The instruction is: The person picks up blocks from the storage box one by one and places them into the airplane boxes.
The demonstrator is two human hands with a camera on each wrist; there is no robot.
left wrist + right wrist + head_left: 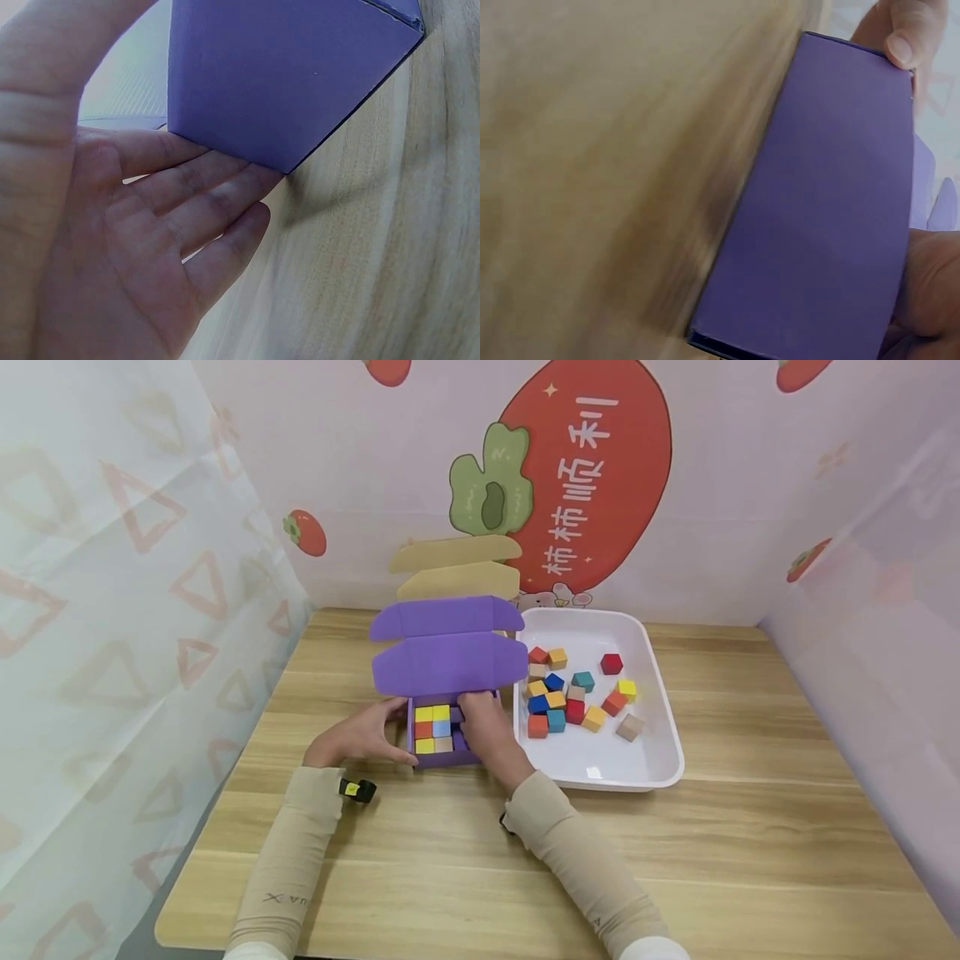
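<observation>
A purple cardboard box [450,758] stands with its lid [453,662] raised at the back. Its left part holds wooden cubes [423,729] in yellow, orange, light blue and plain wood. My left hand [365,733] grips the box's left side, thumb at the front corner and fingers along the far end. In the left wrist view, the fingers of that hand [150,217] lie against a purple panel. Over the right part of the box, my right hand [486,727] reaches down inside. Its fingertips are hidden, so I cannot tell whether they hold a cube.
A white tray [660,727] to the right of the box contains several loose coloured cubes [574,710]. Yellow cardboard flaps [459,580] rise behind the purple lid. Printed cloth [705,527] hangs behind the wooden table [435,877] and at both sides.
</observation>
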